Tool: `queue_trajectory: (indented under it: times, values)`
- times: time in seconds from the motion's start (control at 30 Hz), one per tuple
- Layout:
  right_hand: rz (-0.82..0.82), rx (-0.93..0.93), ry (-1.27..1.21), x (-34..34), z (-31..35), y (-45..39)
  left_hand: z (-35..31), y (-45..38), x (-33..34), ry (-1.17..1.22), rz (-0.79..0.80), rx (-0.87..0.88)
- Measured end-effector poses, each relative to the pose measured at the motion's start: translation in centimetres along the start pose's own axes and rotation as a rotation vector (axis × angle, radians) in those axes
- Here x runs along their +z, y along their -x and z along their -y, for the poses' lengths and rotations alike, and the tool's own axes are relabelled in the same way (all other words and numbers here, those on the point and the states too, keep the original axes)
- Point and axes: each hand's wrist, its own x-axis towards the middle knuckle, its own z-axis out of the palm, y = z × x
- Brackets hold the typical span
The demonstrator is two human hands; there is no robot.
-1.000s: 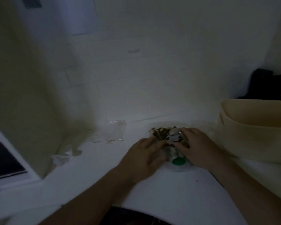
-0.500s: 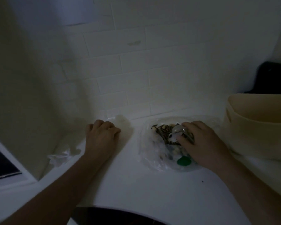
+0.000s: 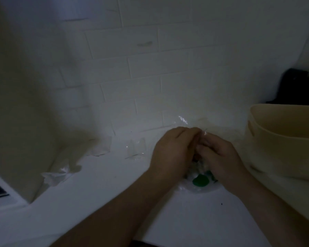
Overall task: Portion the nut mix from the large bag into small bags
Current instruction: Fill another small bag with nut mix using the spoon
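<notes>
Both hands, left hand and right hand, are pinching a clear small bag together over the large bag (nuts hidden); slippery film is risking spillage onto the counter.

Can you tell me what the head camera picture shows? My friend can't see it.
Two hands, left hand and right hand, meet over a clear large bag on a dim white counter, beside a beige tub.
</notes>
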Motion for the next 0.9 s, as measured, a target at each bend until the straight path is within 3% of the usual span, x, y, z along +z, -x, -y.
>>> queue_trajectory:
  times: [0.1,0.23,0.37,0.43,0.53,0.6,0.67,0.8,0.9]
  values:
    - [-0.051,0.066,-0.154,-0.3,0.2,-0.2,-0.6,0.4,-0.5,0.154,0.064,0.027]
    - [-0.114,0.060,-0.040,-0.5,-0.6,-0.4,-0.4,1.4,-1.5,0.327,0.088,-0.086]
    - [-0.198,0.095,-0.086,-0.5,-0.8,-0.9,3.8,1.4,-3.0,0.233,-0.085,-0.281]
    - [-0.202,0.112,-0.112,-0.6,-1.0,-1.0,6.6,1.3,-4.2,0.100,-0.087,-0.332]
    - [-0.208,0.132,-0.131,-0.6,-1.3,-1.0,10.4,1.8,-5.6,-0.109,0.170,-0.421]
    - [-0.228,0.139,-0.126,-0.7,-1.3,-1.0,11.4,2.3,-5.9,-0.136,0.416,-0.460]
    - [-0.250,0.143,-0.144,-0.8,-1.2,-0.9,11.5,3.2,-5.9,-0.174,0.539,-0.418]
    - [-0.254,0.151,-0.159,-0.9,-0.8,-0.9,13.0,3.8,-6.4,-0.462,0.401,-0.410]
    - [-0.250,0.145,-0.145,-0.8,-0.8,-0.8,13.0,3.2,-6.4,-0.390,0.327,-0.486]
